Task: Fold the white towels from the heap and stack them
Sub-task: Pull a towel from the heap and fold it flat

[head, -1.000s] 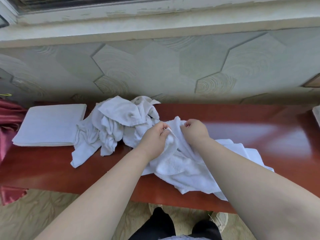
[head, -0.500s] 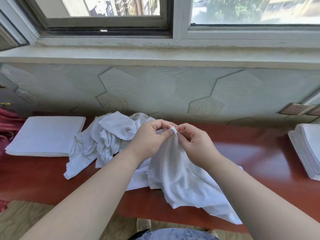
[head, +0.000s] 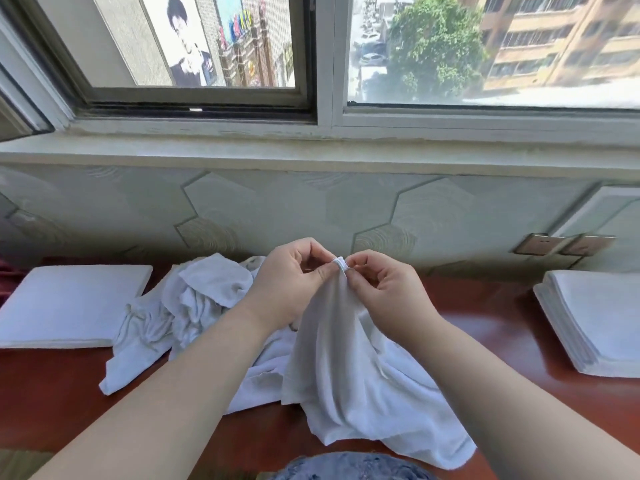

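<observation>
A white towel [head: 346, 368] hangs from both my hands above the red-brown table [head: 52, 403], its lower part trailing on the tabletop. My left hand [head: 291, 285] and my right hand [head: 384, 289] pinch the same top edge of it, fingertips almost touching. A crumpled heap of white towels [head: 187, 306] lies to the left, just behind my left forearm. A stack of folded white towels [head: 595, 320] sits at the right end of the table. Another flat folded white stack [head: 69, 303] lies at the left end.
A wall with hexagon-patterned panels [head: 311, 209] rises directly behind the table, topped by a window sill [head: 311, 150]. A dark red cloth [head: 7, 268] shows at the far left edge. Bare tabletop lies in front of the heap at the left.
Both hands have lifted the towel off the table and brought its top edge up between their fingertips. The camera has tilted upward, bringing the window and the right stack into view.
</observation>
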`<state>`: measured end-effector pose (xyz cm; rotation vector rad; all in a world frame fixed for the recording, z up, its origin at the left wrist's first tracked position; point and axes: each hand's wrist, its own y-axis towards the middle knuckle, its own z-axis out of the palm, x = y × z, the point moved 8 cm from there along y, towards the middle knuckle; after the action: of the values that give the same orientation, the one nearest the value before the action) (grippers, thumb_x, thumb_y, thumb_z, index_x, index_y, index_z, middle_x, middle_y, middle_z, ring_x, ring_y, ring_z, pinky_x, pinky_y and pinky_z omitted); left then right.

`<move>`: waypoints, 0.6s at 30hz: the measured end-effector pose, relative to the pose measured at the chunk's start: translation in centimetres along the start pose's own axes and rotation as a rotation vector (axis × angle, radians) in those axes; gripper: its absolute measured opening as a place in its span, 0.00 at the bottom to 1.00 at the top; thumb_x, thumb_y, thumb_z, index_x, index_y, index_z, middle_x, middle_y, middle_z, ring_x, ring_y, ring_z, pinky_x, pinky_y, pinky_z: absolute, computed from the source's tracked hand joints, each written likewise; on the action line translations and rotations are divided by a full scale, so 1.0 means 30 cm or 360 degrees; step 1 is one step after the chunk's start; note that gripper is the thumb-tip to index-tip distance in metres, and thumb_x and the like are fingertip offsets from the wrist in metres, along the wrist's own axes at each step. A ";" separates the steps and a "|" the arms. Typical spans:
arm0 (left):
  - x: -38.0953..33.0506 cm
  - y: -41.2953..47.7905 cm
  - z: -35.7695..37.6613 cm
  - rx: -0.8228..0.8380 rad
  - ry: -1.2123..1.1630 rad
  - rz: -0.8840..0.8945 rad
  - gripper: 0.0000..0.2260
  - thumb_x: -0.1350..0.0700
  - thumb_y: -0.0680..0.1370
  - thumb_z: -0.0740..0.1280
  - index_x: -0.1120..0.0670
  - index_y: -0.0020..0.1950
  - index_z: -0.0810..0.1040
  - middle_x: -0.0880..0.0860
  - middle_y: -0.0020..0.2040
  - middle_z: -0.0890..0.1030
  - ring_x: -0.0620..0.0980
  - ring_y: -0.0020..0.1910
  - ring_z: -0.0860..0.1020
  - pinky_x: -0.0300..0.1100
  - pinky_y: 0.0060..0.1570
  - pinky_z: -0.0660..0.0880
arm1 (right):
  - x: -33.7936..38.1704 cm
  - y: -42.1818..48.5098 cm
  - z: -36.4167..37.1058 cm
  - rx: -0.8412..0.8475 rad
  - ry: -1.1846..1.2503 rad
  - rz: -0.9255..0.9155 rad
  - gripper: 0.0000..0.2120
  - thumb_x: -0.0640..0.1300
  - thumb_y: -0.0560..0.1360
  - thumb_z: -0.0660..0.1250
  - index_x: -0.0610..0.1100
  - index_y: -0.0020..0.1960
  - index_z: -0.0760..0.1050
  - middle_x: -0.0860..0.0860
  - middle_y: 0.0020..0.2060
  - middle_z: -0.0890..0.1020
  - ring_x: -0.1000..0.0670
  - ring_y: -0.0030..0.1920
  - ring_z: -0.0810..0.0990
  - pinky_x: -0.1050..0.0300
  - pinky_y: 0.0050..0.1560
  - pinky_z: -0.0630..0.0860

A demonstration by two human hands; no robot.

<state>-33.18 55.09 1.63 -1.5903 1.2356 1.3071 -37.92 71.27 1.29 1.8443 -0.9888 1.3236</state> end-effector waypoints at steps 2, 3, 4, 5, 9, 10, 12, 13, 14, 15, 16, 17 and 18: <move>-0.018 0.011 0.016 0.0007 0.0071 0.0037 0.04 0.57 0.78 0.75 0.50 0.45 0.83 0.54 0.44 0.87 0.59 0.48 0.84 0.55 0.54 0.80 | 0.011 -0.002 -0.030 -0.0009 -0.0077 -0.0008 0.07 0.45 0.80 0.70 0.56 0.48 0.81 0.50 0.40 0.85 0.42 0.39 0.80 0.50 0.39 0.76; -0.018 0.017 0.024 0.0001 0.0112 0.0039 0.04 0.56 0.78 0.75 0.49 0.45 0.83 0.54 0.43 0.86 0.59 0.47 0.84 0.56 0.53 0.80 | -0.001 -0.001 -0.041 0.0017 -0.0136 0.0010 0.05 0.45 0.80 0.70 0.55 0.48 0.81 0.52 0.39 0.85 0.43 0.38 0.79 0.51 0.38 0.76; -0.011 0.024 0.027 -0.0026 0.0148 0.0035 0.05 0.57 0.79 0.74 0.49 0.45 0.82 0.54 0.43 0.86 0.57 0.46 0.84 0.56 0.52 0.79 | -0.030 -0.002 -0.045 0.0073 -0.0239 0.0046 0.04 0.46 0.79 0.70 0.55 0.48 0.80 0.53 0.39 0.84 0.46 0.36 0.78 0.52 0.37 0.75; 0.000 0.031 0.027 -0.0065 0.0163 0.0021 0.05 0.57 0.80 0.74 0.49 0.45 0.81 0.55 0.44 0.86 0.54 0.44 0.83 0.55 0.52 0.79 | -0.076 -0.006 -0.046 0.0149 -0.0383 0.0104 0.03 0.46 0.78 0.70 0.55 0.47 0.79 0.54 0.39 0.84 0.50 0.35 0.78 0.53 0.37 0.76; 0.070 0.050 0.010 -0.0083 0.0115 -0.0094 0.09 0.62 0.83 0.69 0.49 0.60 0.80 0.53 0.47 0.82 0.44 0.45 0.79 0.40 0.52 0.76 | -0.400 -0.062 -0.045 0.0488 -0.1019 0.0470 0.03 0.53 0.76 0.67 0.58 0.43 0.77 0.58 0.42 0.84 0.51 0.47 0.80 0.51 0.51 0.78; 0.087 0.050 0.004 -0.0052 0.0143 -0.0120 0.12 0.62 0.83 0.67 0.49 0.64 0.79 0.50 0.47 0.82 0.41 0.46 0.79 0.36 0.53 0.75 | -0.482 -0.087 -0.047 0.0532 -0.1185 0.0528 0.05 0.54 0.77 0.65 0.58 0.42 0.76 0.58 0.44 0.83 0.50 0.49 0.79 0.52 0.54 0.75; 0.108 0.040 -0.022 -0.0021 0.0304 -0.0145 0.11 0.60 0.84 0.66 0.47 0.62 0.83 0.45 0.46 0.84 0.37 0.44 0.79 0.30 0.49 0.74 | -0.598 -0.137 -0.053 0.0513 -0.1422 0.0579 0.07 0.53 0.79 0.61 0.58 0.43 0.74 0.56 0.47 0.81 0.47 0.53 0.75 0.51 0.55 0.69; 0.112 0.036 -0.040 -0.0026 0.0371 -0.0140 0.09 0.59 0.84 0.66 0.48 0.58 0.84 0.44 0.44 0.85 0.36 0.41 0.79 0.28 0.45 0.73 | -0.633 -0.153 -0.054 0.0468 -0.1445 0.0593 0.05 0.53 0.79 0.61 0.58 0.47 0.75 0.55 0.50 0.80 0.46 0.55 0.75 0.50 0.55 0.68; 0.114 0.037 -0.060 -0.0050 0.0395 -0.0133 0.09 0.59 0.84 0.66 0.48 0.54 0.85 0.43 0.42 0.85 0.36 0.40 0.79 0.28 0.42 0.73 | -0.658 -0.164 -0.051 0.0426 -0.1433 0.0605 0.06 0.52 0.79 0.61 0.57 0.52 0.76 0.54 0.52 0.79 0.46 0.57 0.74 0.50 0.56 0.67; 0.114 0.040 -0.086 -0.0090 0.0403 -0.0117 0.09 0.60 0.84 0.66 0.49 0.52 0.85 0.43 0.42 0.85 0.37 0.39 0.79 0.28 0.42 0.73 | -0.675 -0.170 -0.046 0.0400 -0.1418 0.0612 0.08 0.52 0.79 0.62 0.55 0.56 0.76 0.54 0.53 0.79 0.46 0.57 0.74 0.50 0.57 0.67; 0.114 0.048 -0.115 -0.0154 0.0401 -0.0099 0.10 0.60 0.84 0.65 0.49 0.51 0.84 0.42 0.40 0.85 0.37 0.38 0.78 0.28 0.41 0.73 | -0.685 -0.168 -0.042 0.0383 -0.1435 0.0594 0.10 0.51 0.79 0.62 0.54 0.58 0.76 0.54 0.53 0.79 0.45 0.57 0.74 0.49 0.57 0.68; 0.119 0.056 -0.148 -0.0229 0.0411 -0.0083 0.09 0.60 0.84 0.65 0.50 0.51 0.84 0.40 0.36 0.83 0.37 0.35 0.76 0.28 0.38 0.72 | -0.695 -0.162 -0.040 0.0379 -0.1478 0.0567 0.11 0.52 0.79 0.62 0.54 0.60 0.76 0.53 0.53 0.79 0.45 0.58 0.74 0.49 0.57 0.68; 0.129 0.063 -0.181 -0.0308 0.0431 -0.0082 0.09 0.60 0.84 0.65 0.51 0.51 0.83 0.39 0.31 0.79 0.38 0.30 0.73 0.28 0.33 0.70 | -0.713 -0.161 -0.042 0.0403 -0.1530 0.0569 0.12 0.53 0.79 0.62 0.53 0.61 0.76 0.53 0.54 0.78 0.44 0.59 0.73 0.49 0.58 0.68</move>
<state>-33.38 48.62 -0.85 -1.9767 1.2469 1.2389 -38.71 79.06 -19.24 2.6663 -1.7497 0.7032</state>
